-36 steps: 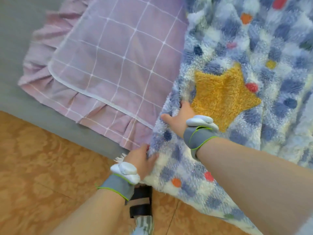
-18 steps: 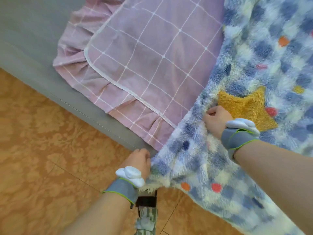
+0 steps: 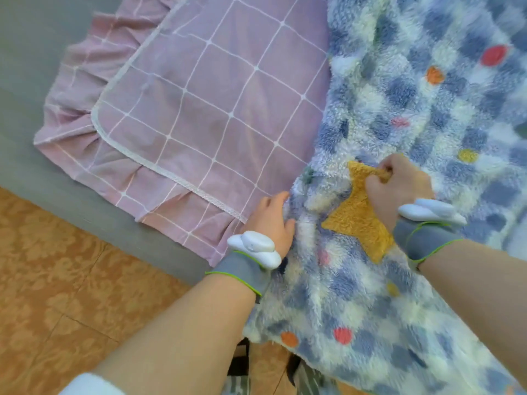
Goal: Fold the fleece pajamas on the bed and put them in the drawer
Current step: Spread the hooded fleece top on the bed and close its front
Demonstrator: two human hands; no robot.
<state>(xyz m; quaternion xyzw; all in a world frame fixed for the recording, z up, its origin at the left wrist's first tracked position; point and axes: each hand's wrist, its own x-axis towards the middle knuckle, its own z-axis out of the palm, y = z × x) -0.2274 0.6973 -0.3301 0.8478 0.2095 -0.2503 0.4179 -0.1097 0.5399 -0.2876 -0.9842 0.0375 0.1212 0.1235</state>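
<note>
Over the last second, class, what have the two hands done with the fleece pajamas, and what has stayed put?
The right hand moved from beside the yellow star onto it and bunched its fabric in a closed grip. The left hand, holding the fleece pajamas by their hanging edge, rose to the bed edge. The pink checked pillow stayed put.

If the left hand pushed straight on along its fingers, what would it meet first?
Likely the bunched edge of the fleece pajamas, which the left hand grips; its fingers point up-frame along that edge, with the pink checked pillow just left of the line. Depth is unclear.
</note>
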